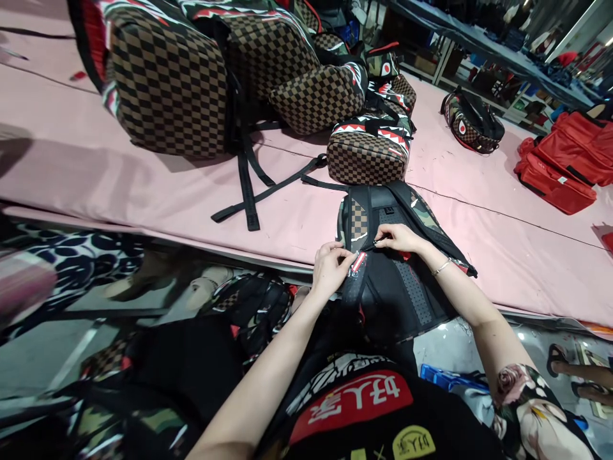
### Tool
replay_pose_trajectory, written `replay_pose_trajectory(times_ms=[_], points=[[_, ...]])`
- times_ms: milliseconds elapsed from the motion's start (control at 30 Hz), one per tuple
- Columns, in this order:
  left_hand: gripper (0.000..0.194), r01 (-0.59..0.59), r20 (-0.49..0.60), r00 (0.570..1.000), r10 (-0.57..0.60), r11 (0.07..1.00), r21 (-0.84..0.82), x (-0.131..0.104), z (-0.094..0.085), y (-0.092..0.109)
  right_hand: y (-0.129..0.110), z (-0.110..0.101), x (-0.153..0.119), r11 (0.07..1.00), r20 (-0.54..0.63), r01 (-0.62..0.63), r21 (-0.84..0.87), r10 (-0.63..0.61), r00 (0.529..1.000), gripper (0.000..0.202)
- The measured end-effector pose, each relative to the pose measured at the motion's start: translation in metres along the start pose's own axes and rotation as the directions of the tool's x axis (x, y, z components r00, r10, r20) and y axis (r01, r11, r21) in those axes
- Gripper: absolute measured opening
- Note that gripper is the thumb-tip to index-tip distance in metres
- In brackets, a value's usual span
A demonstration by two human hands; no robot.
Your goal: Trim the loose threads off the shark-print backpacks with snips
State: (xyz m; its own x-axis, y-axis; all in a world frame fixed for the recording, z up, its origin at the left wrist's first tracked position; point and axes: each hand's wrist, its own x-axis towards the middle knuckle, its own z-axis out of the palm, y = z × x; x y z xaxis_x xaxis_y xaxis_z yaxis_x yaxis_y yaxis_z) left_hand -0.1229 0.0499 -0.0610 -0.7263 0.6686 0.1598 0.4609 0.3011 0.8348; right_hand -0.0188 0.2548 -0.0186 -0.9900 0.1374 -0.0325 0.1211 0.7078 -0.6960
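Observation:
A backpack [393, 294] lies at the table's near edge with its black padded back panel and shoulder straps facing up. Checkered brown and camouflage fabric shows along its sides. My left hand [329, 271] is closed in a pinch on the left shoulder strap, right beside a small red-and-white label [358, 263]. Thumb and forefinger of my right hand [398, 238] pinch a thin dark piece of the strap, just above the panel; its exact shape is too small to make out. The two hands are a short way apart.
Several checkered backpacks [167, 83] are piled at the far left of the pink-covered table [182, 191]. A smaller checkered bag [366, 156] stands just beyond my backpack. To the right are a rounded bag [472, 121] and red bags [560, 160]. More bags [253, 303] lie below the edge.

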Motion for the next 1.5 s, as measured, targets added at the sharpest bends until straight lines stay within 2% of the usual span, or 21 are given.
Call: replay_pose_trajectory(times_ms=[200,633,867,967,1133,1500], points=[[0.013,-0.008,0.015,1.000,0.008,1.000,0.004,0.005,0.008,0.001,-0.008,-0.009,0.006,0.995,0.076,0.010,-0.096,-0.003,0.997,0.014],[0.012,-0.090,-0.020,0.996,0.088,0.990,-0.106,0.000,0.008,0.010,-0.012,-0.022,0.034,0.995,0.290,0.102,0.001,-0.098,0.952,0.011],[0.010,-0.038,-0.002,0.999,0.038,0.987,-0.154,0.003,0.008,0.002,-0.008,-0.026,0.038,0.993,0.265,0.104,0.054,-0.115,0.957,0.012],[0.011,-0.029,0.016,0.999,0.032,0.986,-0.165,0.004,0.006,0.002,-0.008,-0.028,0.040,0.993,0.307,0.106,0.057,-0.118,0.944,0.014],[0.012,-0.012,0.045,0.999,0.020,0.986,-0.168,0.004,0.006,0.003,-0.018,-0.025,0.045,0.992,0.392,0.127,-0.029,-0.105,0.914,0.013],[0.010,0.034,0.076,0.997,-0.020,0.981,-0.192,0.005,0.006,-0.003,-0.028,-0.017,0.041,0.982,0.369,0.146,-0.121,-0.092,0.925,0.014]])
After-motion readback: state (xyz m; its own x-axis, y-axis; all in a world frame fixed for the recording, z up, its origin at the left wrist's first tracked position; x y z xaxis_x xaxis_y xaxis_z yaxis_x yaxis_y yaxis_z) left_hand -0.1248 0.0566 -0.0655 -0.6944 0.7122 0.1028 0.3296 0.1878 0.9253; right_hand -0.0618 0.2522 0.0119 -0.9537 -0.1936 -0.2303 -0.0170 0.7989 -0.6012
